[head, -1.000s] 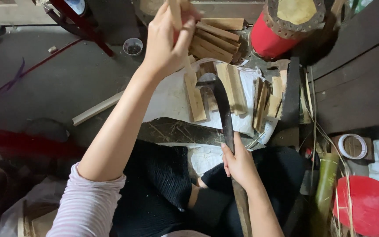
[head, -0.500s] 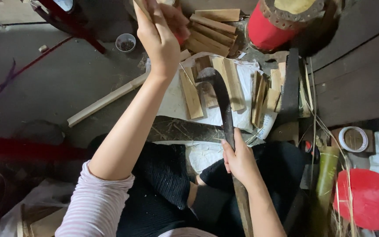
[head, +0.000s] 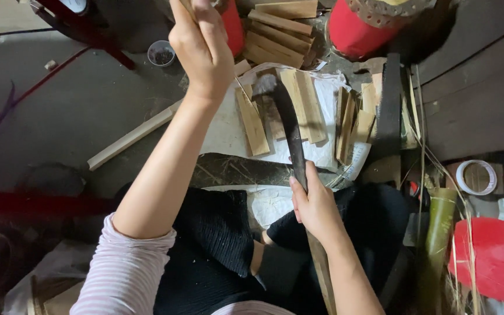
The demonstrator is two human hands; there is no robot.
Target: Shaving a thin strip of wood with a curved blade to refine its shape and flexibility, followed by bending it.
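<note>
My left hand (head: 200,48) is raised toward the top of the view and closed around a bamboo strip (head: 189,7), of which only a short end shows above the fingers. My right hand (head: 316,205) grips the wooden handle of a long dark curved knife (head: 287,125). The blade points away from me over a white sheet (head: 223,131). Split bamboo slats (head: 252,125) lie flat on that sheet beside the blade. I sit with dark-clothed legs under both arms.
More stacked bamboo slats (head: 278,32) lie at the top by two red drums (head: 357,32). A saw blade (head: 389,99), a green bamboo tube (head: 438,233), a tape roll (head: 476,177), a red lid (head: 497,256), a small cup (head: 161,53) and a long pale strip (head: 132,137) surround the spot.
My left hand has lifted the bamboo strip higher and a little leftward. My right hand keeps its grip on the knife handle, with the blade nearly where it was.
</note>
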